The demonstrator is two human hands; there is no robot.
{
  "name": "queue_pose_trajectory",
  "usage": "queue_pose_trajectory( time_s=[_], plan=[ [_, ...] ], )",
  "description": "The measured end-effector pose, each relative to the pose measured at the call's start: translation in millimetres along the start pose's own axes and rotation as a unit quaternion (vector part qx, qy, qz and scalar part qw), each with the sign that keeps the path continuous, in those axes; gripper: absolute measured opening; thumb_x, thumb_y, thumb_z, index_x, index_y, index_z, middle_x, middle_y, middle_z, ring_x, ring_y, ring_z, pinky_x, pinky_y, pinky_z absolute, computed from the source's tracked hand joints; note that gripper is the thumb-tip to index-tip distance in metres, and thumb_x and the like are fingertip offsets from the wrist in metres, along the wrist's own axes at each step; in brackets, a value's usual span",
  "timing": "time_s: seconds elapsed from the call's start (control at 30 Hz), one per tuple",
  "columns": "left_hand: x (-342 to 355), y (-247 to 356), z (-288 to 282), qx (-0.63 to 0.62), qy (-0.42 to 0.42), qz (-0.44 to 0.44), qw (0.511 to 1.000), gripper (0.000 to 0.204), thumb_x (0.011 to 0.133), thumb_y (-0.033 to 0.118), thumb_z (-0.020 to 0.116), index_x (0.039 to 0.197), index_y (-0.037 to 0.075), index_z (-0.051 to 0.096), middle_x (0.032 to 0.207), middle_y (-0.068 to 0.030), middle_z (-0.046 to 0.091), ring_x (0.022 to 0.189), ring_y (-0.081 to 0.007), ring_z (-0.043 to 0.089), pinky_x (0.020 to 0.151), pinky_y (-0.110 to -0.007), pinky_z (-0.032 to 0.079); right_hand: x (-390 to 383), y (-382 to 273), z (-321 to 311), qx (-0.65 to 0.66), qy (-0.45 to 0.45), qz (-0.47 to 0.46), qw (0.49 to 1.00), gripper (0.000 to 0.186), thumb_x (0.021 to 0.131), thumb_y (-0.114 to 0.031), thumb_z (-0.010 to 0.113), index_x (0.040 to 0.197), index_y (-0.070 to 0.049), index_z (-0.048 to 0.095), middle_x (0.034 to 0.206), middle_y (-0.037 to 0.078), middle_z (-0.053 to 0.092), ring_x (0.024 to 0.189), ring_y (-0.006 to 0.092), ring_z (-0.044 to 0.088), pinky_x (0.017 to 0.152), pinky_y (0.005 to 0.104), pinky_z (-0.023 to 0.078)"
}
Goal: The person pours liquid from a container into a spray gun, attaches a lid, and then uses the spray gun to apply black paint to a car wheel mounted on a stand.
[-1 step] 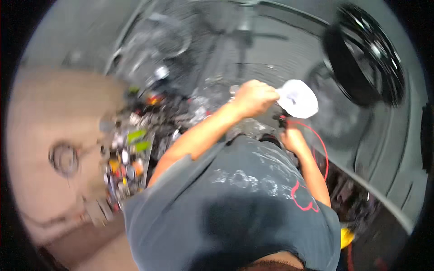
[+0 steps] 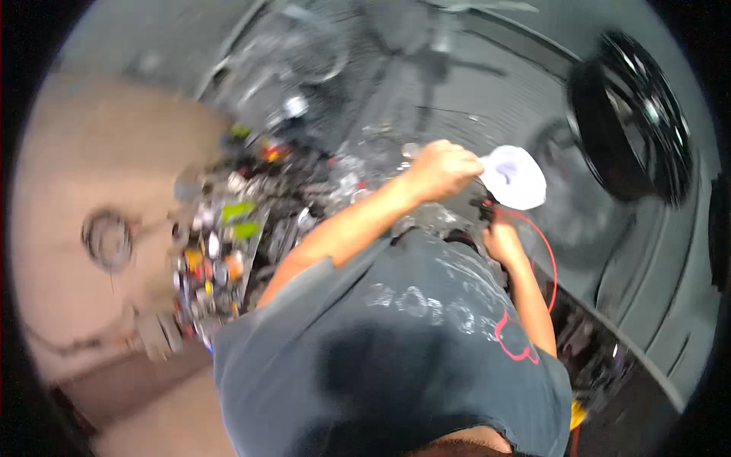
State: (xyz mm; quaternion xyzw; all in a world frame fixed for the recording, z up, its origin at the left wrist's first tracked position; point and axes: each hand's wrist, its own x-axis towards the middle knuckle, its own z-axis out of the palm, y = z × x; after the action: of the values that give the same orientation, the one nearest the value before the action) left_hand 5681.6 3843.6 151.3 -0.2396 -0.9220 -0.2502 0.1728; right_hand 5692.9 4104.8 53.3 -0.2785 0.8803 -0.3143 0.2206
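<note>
My left hand (image 2: 445, 169) is closed, pinching the edge of a white, round, paper-like piece (image 2: 527, 180) with a dark mark near its middle. Just below that piece, my right hand (image 2: 502, 241) is wrapped round a small black tool with red on it (image 2: 486, 207); blur hides its exact kind. From the tool a thin red hose or cable (image 2: 549, 255) curves down along the outside of my right forearm. The white piece appears to sit close over the tool's top, but I cannot tell if they touch.
A glossy black wheel (image 2: 615, 129) stands raised at the right. Along the left runs a cluttered bench with bottles and cans (image 2: 214, 266), including two bright green items (image 2: 242, 221). A dark coil of cable (image 2: 108, 240) lies farther left. Something yellow (image 2: 578, 415) shows at lower right.
The view has shifted slightly, so the wheel and bench sit a little differently in it. Both hands keep the same holds.
</note>
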Motion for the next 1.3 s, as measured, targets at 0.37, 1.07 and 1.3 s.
queue_pose_trajectory(
  time_s=[0.37, 1.07, 1.3],
  plan=[
    [-357, -2, -95, -0.019, 0.223, -0.470, 0.854, 0.018, 0.083, 0.009, 0.067, 0.099, 0.004, 0.074, 0.097, -0.0143, 0.073, 0.089, -0.0319, 0.072, 0.078, -0.038, 0.056, -3, -145, 150, 0.031, -0.144, -0.077, 0.986, 0.040, 0.081, -0.002, 0.059, 0.120, 0.005, 0.052, 0.080, 0.025, 0.059, 0.070, 0.0373, 0.060, 0.066, 0.0471, 0.048],
    [-751, -55, -148, 0.270, 0.454, -0.777, 0.342, 0.037, 0.083, 0.025, 0.070, 0.111, 0.001, 0.072, 0.101, -0.0216, 0.073, 0.092, -0.0374, 0.072, 0.082, -0.045, 0.055, -25, -118, 143, -0.080, -0.166, -0.101, 0.978, 0.049, 0.077, 0.005, 0.051, 0.126, 0.006, 0.052, 0.111, 0.029, 0.064, 0.105, 0.0456, 0.061, 0.090, 0.0467, 0.048],
    [-886, -123, -151, 0.442, 0.385, -0.691, 0.423, 0.034, 0.091, 0.037, 0.064, 0.103, 0.006, 0.065, 0.092, -0.0065, 0.067, 0.074, -0.0225, 0.062, 0.065, -0.041, 0.052, -48, -136, 127, -0.081, -0.079, -0.021, 0.993, 0.061, 0.077, 0.006, 0.052, 0.138, -0.001, 0.049, 0.113, 0.027, 0.064, 0.101, 0.0420, 0.064, 0.086, 0.0451, 0.051]
  ],
)
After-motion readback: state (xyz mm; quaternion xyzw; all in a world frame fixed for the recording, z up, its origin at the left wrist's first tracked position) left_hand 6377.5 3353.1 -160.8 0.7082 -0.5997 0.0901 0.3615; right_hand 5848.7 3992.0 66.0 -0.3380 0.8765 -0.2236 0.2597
